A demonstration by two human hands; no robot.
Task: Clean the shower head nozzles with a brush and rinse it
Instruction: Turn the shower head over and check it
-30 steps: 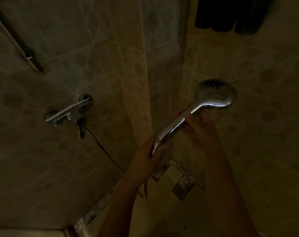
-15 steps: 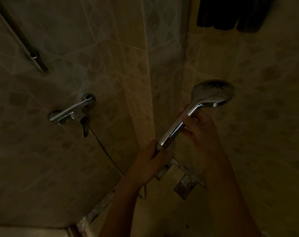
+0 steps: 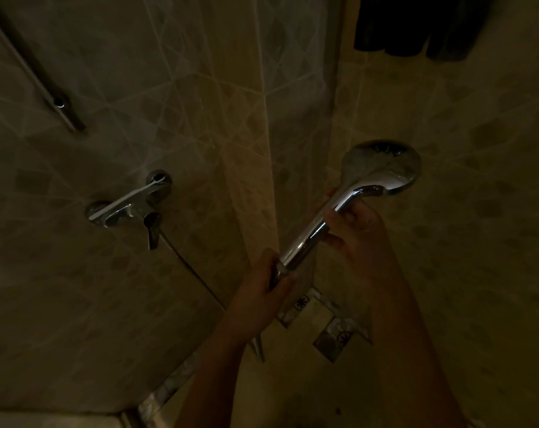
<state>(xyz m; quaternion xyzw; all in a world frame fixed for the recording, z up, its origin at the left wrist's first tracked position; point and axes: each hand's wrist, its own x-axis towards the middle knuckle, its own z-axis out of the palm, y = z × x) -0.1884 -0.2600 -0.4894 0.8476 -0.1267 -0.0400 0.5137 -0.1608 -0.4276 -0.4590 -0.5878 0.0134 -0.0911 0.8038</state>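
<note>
Head view, dim shower corner, left hand point(image 3: 263, 293) clamped round lower end of shower head point(image 3: 381, 166) handle, right hand point(image 3: 359, 233) gripping handle higher up, both arms raised.

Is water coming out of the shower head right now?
Off: no spray leaves the shower head, held in the left hand and right hand.

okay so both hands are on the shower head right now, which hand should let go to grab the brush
Probably the left hand: it only grips the bottom end of the shower head, while the right hand holds the handle just under the head and can steady it alone. No brush is in view.
</note>
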